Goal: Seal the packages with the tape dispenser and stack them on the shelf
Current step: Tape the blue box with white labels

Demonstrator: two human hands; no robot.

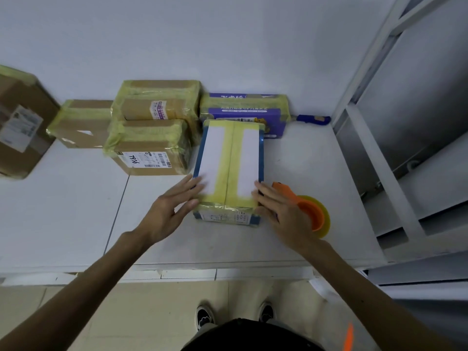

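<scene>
A white and blue package lies on the white table, with yellow tape running down its top seam and over its near end. My left hand touches its near left corner with straight fingers. My right hand rests against its near right corner, fingers straight. Just right of that hand lies the orange tape dispenser with its yellow tape roll, held by neither hand.
Behind stand taped packages: a purple box, two stacked cardboard boxes, a smaller cardboard box and a large one at far left. A blue-handled tool lies by the wall. A white shelf frame rises at right.
</scene>
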